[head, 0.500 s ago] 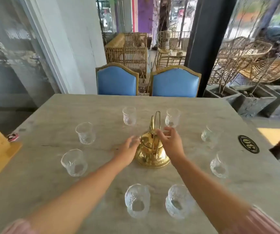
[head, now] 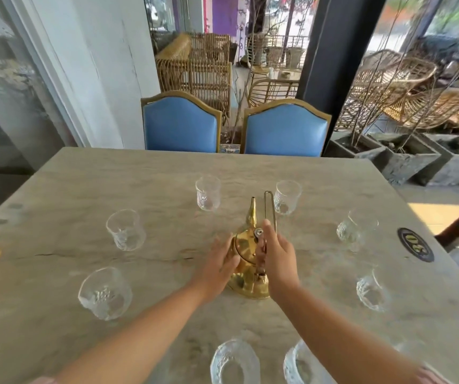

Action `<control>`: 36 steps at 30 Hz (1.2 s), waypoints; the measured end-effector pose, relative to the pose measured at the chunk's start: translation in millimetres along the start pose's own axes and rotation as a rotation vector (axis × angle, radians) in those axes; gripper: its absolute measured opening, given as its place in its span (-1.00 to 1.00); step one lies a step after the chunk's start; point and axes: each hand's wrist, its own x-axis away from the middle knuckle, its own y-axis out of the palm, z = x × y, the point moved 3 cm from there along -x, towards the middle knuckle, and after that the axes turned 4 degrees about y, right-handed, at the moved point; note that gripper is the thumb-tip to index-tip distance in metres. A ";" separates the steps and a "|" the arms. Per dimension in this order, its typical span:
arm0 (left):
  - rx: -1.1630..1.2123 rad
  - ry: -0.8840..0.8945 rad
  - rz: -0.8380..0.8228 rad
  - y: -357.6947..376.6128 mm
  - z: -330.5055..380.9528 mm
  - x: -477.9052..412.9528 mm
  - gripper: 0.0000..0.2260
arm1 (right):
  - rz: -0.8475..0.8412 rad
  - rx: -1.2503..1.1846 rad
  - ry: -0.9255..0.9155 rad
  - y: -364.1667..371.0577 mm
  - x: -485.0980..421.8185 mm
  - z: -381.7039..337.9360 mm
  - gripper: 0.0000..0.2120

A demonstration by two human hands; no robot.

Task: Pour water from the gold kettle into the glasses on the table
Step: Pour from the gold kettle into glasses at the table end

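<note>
While gold kettle (head: 246, 246) sits between my hands: left hand (head: 220, 266) flat against side, right hand (head: 276, 261) curled round wire handle (head: 270, 207).

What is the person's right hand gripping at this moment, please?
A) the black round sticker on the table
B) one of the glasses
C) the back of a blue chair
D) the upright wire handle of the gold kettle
D: the right hand has its fingers curled around the wire handle of the gold kettle.
</note>
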 end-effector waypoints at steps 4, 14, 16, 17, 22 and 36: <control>-0.160 0.046 -0.073 2.7 0.6 -0.6 -0.47 | 0.032 0.040 -0.083 -5.1 -4.5 3.2 -0.59; -0.388 0.197 -0.127 3.5 6.8 -10.2 -0.42 | -0.072 0.092 -0.152 -20.4 -20.0 -27.9 -0.58; -0.312 0.223 -0.092 -1.9 11.5 -12.2 -0.40 | -0.087 0.110 -0.156 -18.1 -23.0 -36.7 -0.57; -0.275 0.237 -0.079 -5.7 15.5 -12.3 -0.39 | -0.094 0.115 -0.161 -16.0 -24.1 -42.0 -0.57; -0.243 0.297 -0.125 -26.4 25.4 -14.3 -0.05 | -0.175 0.186 -0.213 4.2 -27.9 -73.9 -0.62; -0.011 0.283 -0.052 -62.2 23.1 -36.1 0.07 | -0.258 0.367 -0.184 61.4 -61.4 -130.6 -0.78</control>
